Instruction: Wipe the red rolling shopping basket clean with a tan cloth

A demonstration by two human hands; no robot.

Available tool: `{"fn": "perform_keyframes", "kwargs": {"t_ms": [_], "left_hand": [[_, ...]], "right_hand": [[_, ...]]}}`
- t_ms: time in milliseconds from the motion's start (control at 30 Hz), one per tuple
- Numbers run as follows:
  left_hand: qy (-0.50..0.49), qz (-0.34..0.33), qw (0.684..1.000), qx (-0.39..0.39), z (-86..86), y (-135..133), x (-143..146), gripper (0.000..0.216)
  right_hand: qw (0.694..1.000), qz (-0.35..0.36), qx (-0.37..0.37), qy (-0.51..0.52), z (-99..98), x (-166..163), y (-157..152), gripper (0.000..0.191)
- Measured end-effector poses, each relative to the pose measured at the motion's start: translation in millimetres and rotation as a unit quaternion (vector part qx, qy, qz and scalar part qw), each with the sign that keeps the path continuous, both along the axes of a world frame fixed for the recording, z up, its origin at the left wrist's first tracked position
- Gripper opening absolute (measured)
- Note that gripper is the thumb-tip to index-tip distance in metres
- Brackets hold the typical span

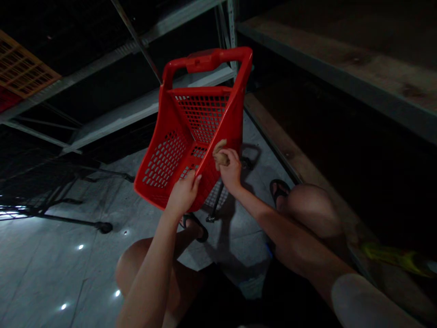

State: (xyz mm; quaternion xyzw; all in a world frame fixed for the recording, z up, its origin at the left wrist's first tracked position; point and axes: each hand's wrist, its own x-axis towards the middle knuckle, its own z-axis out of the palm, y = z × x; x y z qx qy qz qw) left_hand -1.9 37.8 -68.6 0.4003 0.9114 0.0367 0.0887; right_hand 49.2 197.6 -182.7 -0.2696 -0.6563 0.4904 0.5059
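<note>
A red plastic shopping cart (235, 105) with perforated basket walls stands in front of me, its handle at the far end. My left hand (184, 191) is closed on the near part of the basket's rim. Against the outside of the right wall, my right hand (231, 171) is closed around a crumpled brown cloth (221, 157). Part of the cloth sticks out above the fingers and lies at the red plastic. The basket shows nothing inside where its floor is visible.
To the right runs a shelf (341, 54) with a low ledge below, where a yellow-green object (392, 258) lies. Metal racking (116, 118) and an orange crate (27, 64) are at left. A dark cart's caster (104, 227) rests on the grey floor (41, 264).
</note>
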Motion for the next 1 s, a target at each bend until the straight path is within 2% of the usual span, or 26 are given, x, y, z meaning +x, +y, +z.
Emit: {"fn": "perform_keyframes", "kwargs": {"t_ms": [133,233,300,367,433,533,633,767,867,1000], "left_hand": [[-0.001,-0.012,1.0,0.008,-2.2,-3.4,2.5,0.031],[-0.008,-0.016,1.0,0.018,-3.5,-7.0,3.5,0.03],[-0.014,-0.018,1.0,0.019,-3.9,-9.0,3.2,0.03],[-0.016,-0.021,0.999,0.019,-4.2,-10.1,2.2,0.031],[-0.013,-0.023,0.999,0.019,-4.9,-9.9,0.9,0.031],[-0.008,-0.025,0.999,0.028,-6.2,-8.3,-0.3,0.031],[-0.009,-0.032,0.999,0.038,-6.7,-7.1,-0.3,0.031],[-0.002,-0.03,0.999,0.025,-6.9,-7.7,-0.5,0.031],[0.004,-0.034,0.999,0.016,-7.7,-9.5,-1.0,0.03],[-0.006,-0.029,0.999,0.017,-7.3,-11.7,0.4,0.03]], "right_hand": [[0.985,-0.119,-0.12,0.033,-18.2,-26.9,66.7,0.034],[0.97,-0.183,-0.155,0.037,-25.9,-37.3,89.5,0.034],[0.974,-0.191,-0.119,0.03,-22.8,-34.9,77.9,0.033],[0.983,-0.167,-0.076,0.026,-13.3,-23.9,47.4,0.032],[0.994,-0.1,-0.043,0.025,-1.1,-6.3,8.4,0.033],[0.999,0.039,-0.016,0.002,12.5,20.1,-40.0,0.04],[0.996,0.081,-0.027,-0.01,13.3,29.8,-54.1,0.039],[0.998,0.018,-0.054,0.019,-3.1,12.5,-28.2,0.024],[0.991,-0.052,-0.116,0.034,-18.2,-8.8,6.7,0.027],[0.963,-0.163,-0.208,0.061,-32.1,-30.0,56.7,0.03]]}}
